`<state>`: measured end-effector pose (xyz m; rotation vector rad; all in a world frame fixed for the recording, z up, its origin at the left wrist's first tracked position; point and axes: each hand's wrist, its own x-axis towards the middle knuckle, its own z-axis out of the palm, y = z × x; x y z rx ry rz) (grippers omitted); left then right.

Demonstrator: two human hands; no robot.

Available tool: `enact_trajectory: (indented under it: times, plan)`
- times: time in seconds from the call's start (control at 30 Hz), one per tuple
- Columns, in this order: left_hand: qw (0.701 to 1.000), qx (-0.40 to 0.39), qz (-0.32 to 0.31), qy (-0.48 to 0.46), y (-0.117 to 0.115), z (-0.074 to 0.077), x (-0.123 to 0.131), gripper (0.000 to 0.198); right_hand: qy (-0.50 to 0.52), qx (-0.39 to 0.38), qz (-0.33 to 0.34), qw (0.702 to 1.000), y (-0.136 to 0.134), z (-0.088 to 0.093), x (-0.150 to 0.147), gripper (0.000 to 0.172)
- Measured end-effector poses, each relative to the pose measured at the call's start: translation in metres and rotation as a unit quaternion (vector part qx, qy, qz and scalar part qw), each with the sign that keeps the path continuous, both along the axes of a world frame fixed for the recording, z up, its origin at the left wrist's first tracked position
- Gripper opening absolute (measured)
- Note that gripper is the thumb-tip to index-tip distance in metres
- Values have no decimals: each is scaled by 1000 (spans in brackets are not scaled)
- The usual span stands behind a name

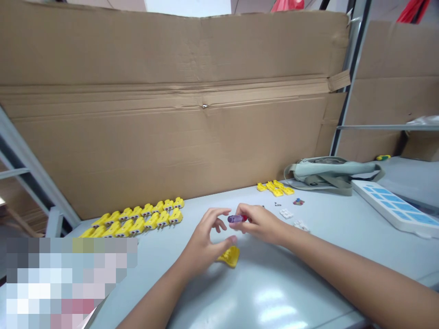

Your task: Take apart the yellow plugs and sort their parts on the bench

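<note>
My right hand is closed round a small screwdriver with a purple and red handle, held level above the grey table. My left hand sits just left of it, fingers curled, thumb and fingertips touching a yellow plastic part that lies on the table. The screwdriver's tip is hidden by my hands.
Two rows of several yellow parts lie at the left. More yellow parts and small white pieces lie right of my hands. A grey-green bag, a white and blue tray and a cardboard wall stand behind.
</note>
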<state>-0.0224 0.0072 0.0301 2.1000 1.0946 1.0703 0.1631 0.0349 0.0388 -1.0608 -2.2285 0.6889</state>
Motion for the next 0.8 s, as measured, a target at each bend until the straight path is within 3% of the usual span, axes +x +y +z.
enact_trajectory:
  times: [0.1,0.2,0.3,0.4,0.53,0.67,0.73,0.8]
  plan:
    - [996,-20,-63,-64,-2,1,4,24,34,-29,56,997,-3,-5,-9,34]
    - [994,-39,-45,-86,1,-2,4,7,57,-37,78,995,-2,-11,-13,40]
    - [990,-64,10,-124,6,-3,2,16,48,7,41,998,1,-12,-9,38]
    - [970,-99,132,-178,12,-1,-5,27,23,60,17,998,-1,-7,-3,22]
    - [929,-91,258,-250,22,-2,-17,36,-48,43,131,989,-12,-7,-3,29]
    - [913,-91,288,-273,28,-5,-24,39,-112,51,192,974,-19,-16,-13,29]
    - [917,-94,286,-262,27,-5,-23,39,-123,69,179,974,-15,-15,-14,24]
    - [922,-91,285,-244,25,-3,-22,38,-136,76,117,981,-3,-7,-10,20]
